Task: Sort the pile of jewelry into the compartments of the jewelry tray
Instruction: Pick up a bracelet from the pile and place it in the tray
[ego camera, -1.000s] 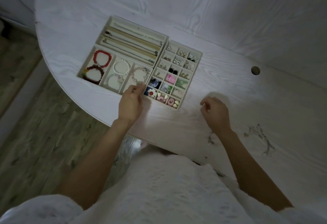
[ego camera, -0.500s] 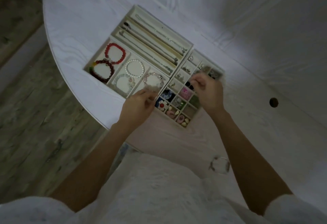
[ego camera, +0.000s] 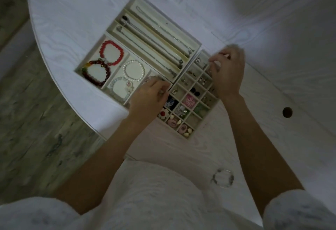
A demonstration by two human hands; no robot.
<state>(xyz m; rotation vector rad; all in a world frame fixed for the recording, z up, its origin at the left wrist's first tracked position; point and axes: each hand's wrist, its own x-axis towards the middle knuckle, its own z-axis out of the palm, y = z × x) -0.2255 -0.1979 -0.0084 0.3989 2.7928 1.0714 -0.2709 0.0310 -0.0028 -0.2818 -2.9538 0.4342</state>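
A cream jewelry tray point(ego camera: 197, 45) lies on the white table. Its far-left slots hold necklaces point(ego camera: 160, 48). Near-left compartments hold a red bracelet point(ego camera: 111, 52), a dark red bracelet point(ego camera: 96, 74), a pearl bracelet point(ego camera: 134, 70) and a pale bracelet point(ego camera: 119, 88). The small grid on the right holds earrings and charms, among them a pink flower point(ego camera: 190, 100). My left hand point(ego camera: 151, 96) curls its fingers on the tray wall beside a clear beaded bracelet point(ego camera: 151, 79). My right hand point(ego camera: 227, 73) hovers over the far small compartments, fingertips pinched together; what they pinch is too small to see.
A loose silver bracelet point(ego camera: 222, 178) lies on the table near my right forearm. A round hole point(ego camera: 287, 112) sits in the tabletop to the right. The table's curved edge point(ego camera: 76, 109) runs left of the tray, with wooden floor point(ego camera: 36, 139) beyond it.
My right hand left the bare table at the right and travelled to the far small compartments of the tray. My left hand stayed at the tray wall. The view shifted closer.
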